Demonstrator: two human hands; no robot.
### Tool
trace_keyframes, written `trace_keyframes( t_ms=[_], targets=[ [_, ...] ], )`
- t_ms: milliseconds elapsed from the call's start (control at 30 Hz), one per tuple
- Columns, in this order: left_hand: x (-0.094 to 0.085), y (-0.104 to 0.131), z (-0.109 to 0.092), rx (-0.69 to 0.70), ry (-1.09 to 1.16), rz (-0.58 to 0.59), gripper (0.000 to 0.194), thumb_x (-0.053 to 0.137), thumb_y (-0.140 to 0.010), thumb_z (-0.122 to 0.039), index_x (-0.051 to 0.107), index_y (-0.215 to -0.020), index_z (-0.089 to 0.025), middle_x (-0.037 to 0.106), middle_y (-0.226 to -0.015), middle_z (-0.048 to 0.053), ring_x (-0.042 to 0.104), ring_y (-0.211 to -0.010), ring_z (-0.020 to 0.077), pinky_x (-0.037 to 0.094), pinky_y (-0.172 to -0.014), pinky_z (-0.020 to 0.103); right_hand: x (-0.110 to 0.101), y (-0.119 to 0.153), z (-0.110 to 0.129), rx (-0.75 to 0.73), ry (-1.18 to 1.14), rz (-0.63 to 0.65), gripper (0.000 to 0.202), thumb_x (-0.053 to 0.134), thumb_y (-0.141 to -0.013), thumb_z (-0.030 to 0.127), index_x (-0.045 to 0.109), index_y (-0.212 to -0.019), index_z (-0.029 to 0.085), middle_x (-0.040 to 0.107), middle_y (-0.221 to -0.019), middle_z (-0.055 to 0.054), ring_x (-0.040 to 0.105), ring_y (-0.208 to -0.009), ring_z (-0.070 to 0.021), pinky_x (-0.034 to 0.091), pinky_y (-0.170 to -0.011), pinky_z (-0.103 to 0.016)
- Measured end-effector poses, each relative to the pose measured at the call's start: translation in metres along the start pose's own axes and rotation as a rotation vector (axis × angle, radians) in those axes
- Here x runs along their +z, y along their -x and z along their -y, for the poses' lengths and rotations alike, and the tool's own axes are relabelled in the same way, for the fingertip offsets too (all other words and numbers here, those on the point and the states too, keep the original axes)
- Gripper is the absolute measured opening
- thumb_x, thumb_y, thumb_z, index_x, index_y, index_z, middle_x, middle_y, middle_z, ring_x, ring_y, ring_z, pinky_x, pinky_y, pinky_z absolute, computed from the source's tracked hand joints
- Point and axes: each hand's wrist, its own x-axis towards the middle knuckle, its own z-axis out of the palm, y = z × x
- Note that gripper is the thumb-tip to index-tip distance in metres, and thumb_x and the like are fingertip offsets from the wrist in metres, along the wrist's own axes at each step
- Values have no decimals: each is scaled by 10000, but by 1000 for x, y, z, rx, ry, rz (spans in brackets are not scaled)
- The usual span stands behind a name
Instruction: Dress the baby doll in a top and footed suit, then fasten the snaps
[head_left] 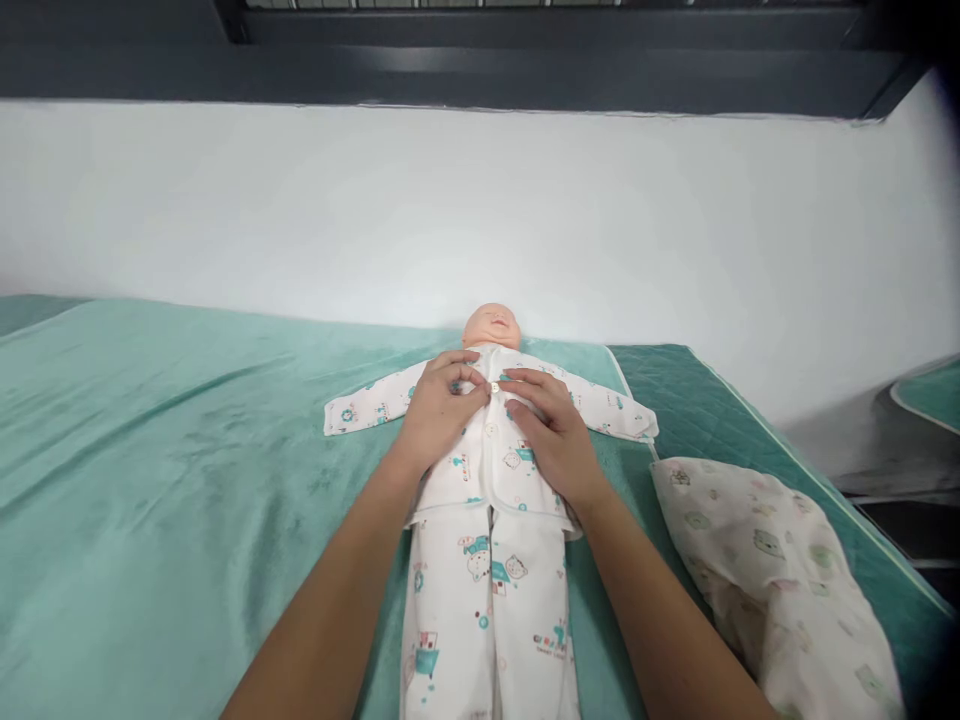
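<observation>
In the head view, I see the doll [491, 328] face-up on the green blanket [187, 450], already inside its shirt [517, 490] and trousers [450, 610]; my left hand [441, 405] seems to pinch the shirt's edge by the upper button [495, 387], my right hand [555, 425] rests loosely spread; I judge dressing nearly finished, though I cannot tell which buttons are fastened; whatever the printed bundle [795, 570] contains stays hidden
</observation>
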Motion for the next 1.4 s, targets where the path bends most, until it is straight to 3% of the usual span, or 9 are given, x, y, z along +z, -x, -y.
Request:
trace_keyframes(
  t_ms=[333, 600, 733, 900, 1133, 1300, 1400],
  targets=[
    [5, 5, 0, 74, -48, -82, 68, 636, -805, -219, 677, -751, -222, 636, -1249, 20, 547, -1219, 217, 436, -1009, 373, -2, 1, -3, 52, -79, 40, 288, 577, -920, 248, 734, -1110, 397, 604, -1336, 37, 458, -1310, -211, 353, -1119, -452],
    [-1, 6, 6, 103, 81, 2, 128, 604, -885, -276, 724, -857, -239, 627, -1276, 37, 533, -1245, 219, 410, -1071, 405, -1, 0, -3, 8, -53, 44, 277, 576, -926, 250, 727, -1125, 371, 607, -1328, 20, 455, -1308, -193, 338, -1128, -430],
    [-5, 13, 4, 165, 6, 22, 125, 605, -892, -260, 730, -897, -260, 616, -1286, 34, 482, -1293, 212, 342, -1134, 424, -3, 0, -1, 66, -131, 3, 199, 591, -909, 266, 737, -1033, 318, 625, -1297, -4, 497, -1284, -208, 349, -1115, -441],
    [-16, 26, -2, 182, -56, 127, 103, 608, -894, -271, 709, -913, -271, 564, -1369, 18, 357, -1396, 221, 331, -1149, 445, -19, -1, 14, 191, -152, 41, 71, 635, -868, 297, 699, -886, 271, 593, -1343, -19, 500, -1295, -239, 355, -1097, -459],
    [-31, 29, -6, 157, -23, 323, 80, 633, -879, -312, 683, -846, -261, 483, -1459, -11, 276, -1454, 230, 358, -1137, 450, -21, 2, 27, 160, 19, 198, 39, 689, -827, 312, 715, -843, 288, 525, -1431, 3, 386, -1393, -248, 281, -1152, -465],
    [-34, 28, -6, 109, -13, 383, 98, 635, -873, -326, 703, -851, -258, 431, -1502, -11, 272, -1460, 262, 432, -1065, 441, -17, 8, 26, 155, 15, 189, 58, 685, -834, 317, 734, -853, 292, 513, -1452, 5, 380, -1401, -253, 283, -1160, -467],
    [-33, 28, -6, 94, -16, 386, 91, 640, -862, -306, 707, -843, -247, 426, -1505, 4, 304, -1445, 277, 400, -1093, 465, -15, 12, 25, 165, 3, 153, 51, 691, -827, 308, 738, -836, 290, 511, -1460, 13, 366, -1414, -256, 268, -1176, -479]
  ],
)
